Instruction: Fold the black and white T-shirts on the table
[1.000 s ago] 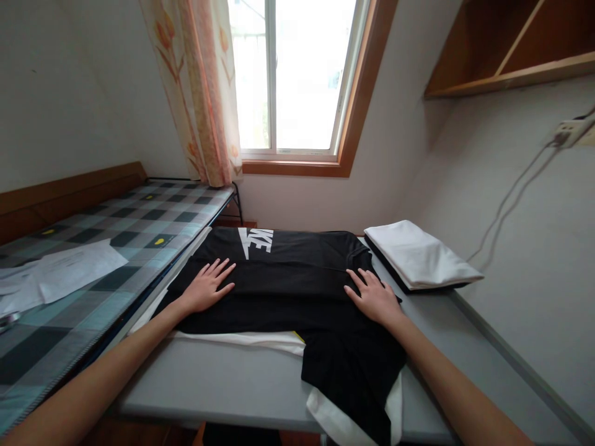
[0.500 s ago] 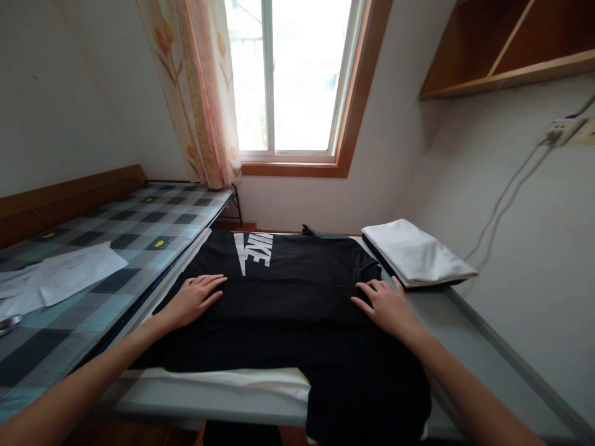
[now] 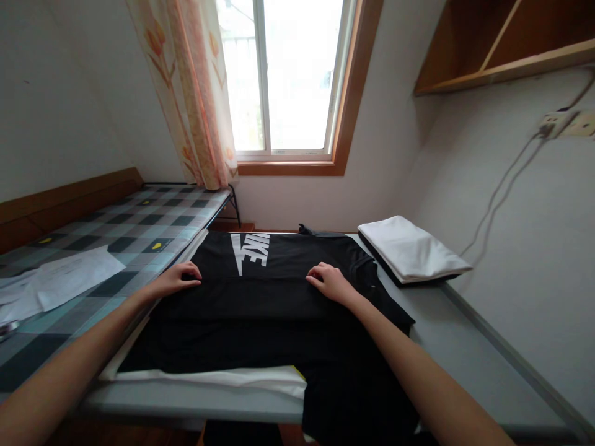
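Observation:
A black T-shirt [image 3: 260, 303] with a white NIKE print lies sideways over the grey table [image 3: 199, 399], its lower part hanging over the front edge. Below it, white cloth [image 3: 242, 376] shows along the front. At the shirt's left edge, my left hand [image 3: 179, 277] has its fingers curved and a gap between them and the thumb. My right hand [image 3: 332, 284] is over the middle of the shirt, fingers bent and thumb slightly apart. No fabric looks gathered in either hand; the fingertips' contact with the shirt is hard to make out.
A folded white cloth [image 3: 411, 248] on something black sits at the table's back right. Left of the table is a bed with a checked cover [image 3: 106, 226] and papers [image 3: 69, 279]. A wooden shelf [image 3: 506, 68] hangs at upper right.
My right hand has moved left from the shirt's right end to its middle. My left hand has shifted left to the edge, and its fingers have curled. The shirt's right part now shows a pointed corner.

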Demonstrator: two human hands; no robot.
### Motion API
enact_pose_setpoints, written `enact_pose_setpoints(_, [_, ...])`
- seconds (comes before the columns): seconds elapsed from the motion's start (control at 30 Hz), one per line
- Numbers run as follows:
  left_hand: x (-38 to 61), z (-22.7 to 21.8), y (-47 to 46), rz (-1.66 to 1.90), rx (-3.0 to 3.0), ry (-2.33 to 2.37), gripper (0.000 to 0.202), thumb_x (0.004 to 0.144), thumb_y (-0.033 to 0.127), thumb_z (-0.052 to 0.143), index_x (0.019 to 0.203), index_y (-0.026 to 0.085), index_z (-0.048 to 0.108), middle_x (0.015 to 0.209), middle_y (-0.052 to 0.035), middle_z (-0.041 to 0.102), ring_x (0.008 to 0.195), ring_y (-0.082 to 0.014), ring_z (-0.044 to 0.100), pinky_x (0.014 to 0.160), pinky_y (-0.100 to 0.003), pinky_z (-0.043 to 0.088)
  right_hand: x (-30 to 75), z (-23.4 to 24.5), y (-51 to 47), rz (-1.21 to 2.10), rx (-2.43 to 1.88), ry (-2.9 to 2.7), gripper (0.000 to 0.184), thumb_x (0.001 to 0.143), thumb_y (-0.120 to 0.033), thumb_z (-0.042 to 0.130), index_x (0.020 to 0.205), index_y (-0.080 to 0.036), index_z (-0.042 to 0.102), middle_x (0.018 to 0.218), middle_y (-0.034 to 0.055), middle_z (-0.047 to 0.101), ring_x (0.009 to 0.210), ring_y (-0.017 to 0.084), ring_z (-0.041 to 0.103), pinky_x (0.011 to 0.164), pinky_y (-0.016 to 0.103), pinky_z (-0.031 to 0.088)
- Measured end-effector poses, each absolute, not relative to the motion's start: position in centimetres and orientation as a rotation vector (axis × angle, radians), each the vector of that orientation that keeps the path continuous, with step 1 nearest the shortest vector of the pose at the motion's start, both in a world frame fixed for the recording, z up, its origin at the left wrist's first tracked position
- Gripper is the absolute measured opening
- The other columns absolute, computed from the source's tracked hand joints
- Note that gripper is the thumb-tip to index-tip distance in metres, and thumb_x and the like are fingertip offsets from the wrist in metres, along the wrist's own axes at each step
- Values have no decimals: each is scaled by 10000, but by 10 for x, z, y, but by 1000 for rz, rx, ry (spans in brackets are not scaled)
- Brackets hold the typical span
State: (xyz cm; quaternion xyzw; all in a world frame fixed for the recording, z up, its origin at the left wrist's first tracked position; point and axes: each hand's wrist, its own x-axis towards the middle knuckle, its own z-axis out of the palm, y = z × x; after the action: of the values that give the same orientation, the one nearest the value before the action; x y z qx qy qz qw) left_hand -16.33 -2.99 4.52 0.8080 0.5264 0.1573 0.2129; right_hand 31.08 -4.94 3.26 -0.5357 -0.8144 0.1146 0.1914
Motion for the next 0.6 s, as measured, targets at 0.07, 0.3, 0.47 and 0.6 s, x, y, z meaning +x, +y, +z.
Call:
enact_pose_setpoints(0.07, [-162,49,-31,417,2209,1496,481,670,668,629,769,203,704,883,-67,665,863,-222,619,870,-346,488,298,32,-42,399,-1453,-2302,203,891,-365,565,894,-212,699,840,25,628,749,140,593,713,263,420])
enact_pose_setpoints(0.3, [-162,52,-32,401,2172,1544,459,690,647,582,733,195,653,858,-57,654,831,-205,605,825,-322,488,272,23,-22,449,-1395,-2340,187,879,-355,582,835,-200,677,800,10,628,686,116,566,634,232,394])
enact_pose_setpoints(0.47, [-165,53,-31,455,2076,1613,466,704,641,557,787,189,635,807,-42,655,770,-192,597,734,-290,487,271,16,-20,408,-1403,-2314,170,901,-320,557,835,-198,655,797,7,633,725,128,567,663,240,380])
enact_pose_setpoints(0.6, [-170,57,-28,469,2020,1633,460,682,633,582,772,188,654,740,-24,645,718,-178,594,692,-271,484,269,14,-25,303,-1432,-2327,193,928,-336,524,862,-201,645,830,22,649,792,151,580,723,267,371])
